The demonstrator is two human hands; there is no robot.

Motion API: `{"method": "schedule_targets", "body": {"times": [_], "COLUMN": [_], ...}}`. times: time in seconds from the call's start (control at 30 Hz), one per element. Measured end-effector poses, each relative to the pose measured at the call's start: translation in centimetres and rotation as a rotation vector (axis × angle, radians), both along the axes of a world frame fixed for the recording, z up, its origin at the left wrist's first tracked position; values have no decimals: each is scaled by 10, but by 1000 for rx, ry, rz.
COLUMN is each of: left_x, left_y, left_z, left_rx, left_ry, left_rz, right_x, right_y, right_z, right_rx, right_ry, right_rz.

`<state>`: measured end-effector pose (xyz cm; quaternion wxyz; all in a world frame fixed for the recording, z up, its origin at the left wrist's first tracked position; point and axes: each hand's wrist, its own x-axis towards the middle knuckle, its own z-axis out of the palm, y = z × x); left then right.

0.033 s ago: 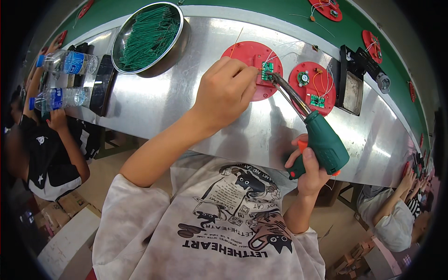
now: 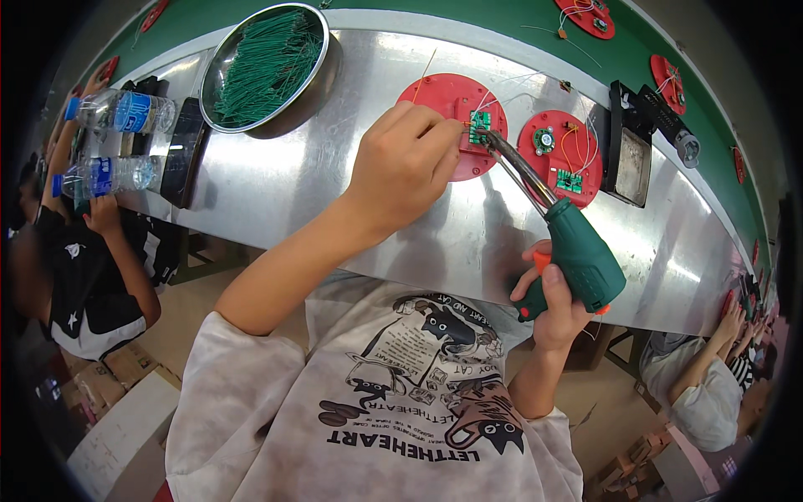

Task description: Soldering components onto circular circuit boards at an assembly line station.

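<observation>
My right hand [image 2: 559,305] is wrapped round the handle of a green soldering gun [image 2: 585,255], with fingers at its orange trigger. The gun's metal tip rests at a small green circuit board [image 2: 480,127] on a round red plastic disc [image 2: 452,88]. My left hand [image 2: 406,163] lies over that disc's left side, fingers pinched together beside the board. A thin orange wire [image 2: 425,75] rises past the fingers, seemingly held in them; the fingertips hide its end. To the right, a second red disc [image 2: 542,171] carries a small round part, a green board and wires.
A metal bowl [image 2: 328,79] full of green wires stands at the left, near two plastic bottles [image 2: 146,113] and a dark tray [image 2: 186,151]. A black holder with a metal tray [image 2: 629,163] sits right. More red discs [image 2: 667,82] lie on the green strip behind. Other people sit both sides.
</observation>
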<state>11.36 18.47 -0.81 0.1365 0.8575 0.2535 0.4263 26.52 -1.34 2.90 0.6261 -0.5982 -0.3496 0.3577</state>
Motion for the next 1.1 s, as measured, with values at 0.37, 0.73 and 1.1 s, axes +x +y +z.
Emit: {"method": "schedule_targets", "body": {"times": [0.37, 0.73, 1.1], "left_x": [0, 0, 1], "left_y": [0, 1, -2], "left_z": [0, 2, 4], "left_rx": [-5, -1, -42], "left_ry": [-3, -19, -6], "left_rz": [-8, -26, -18], "right_x": [2, 6, 31], "right_y": [0, -9, -28], "right_z": [5, -3, -9], "right_rx": [-77, 85, 185], "right_ry": [-16, 8, 16], "right_rz": [10, -134, -225]}}
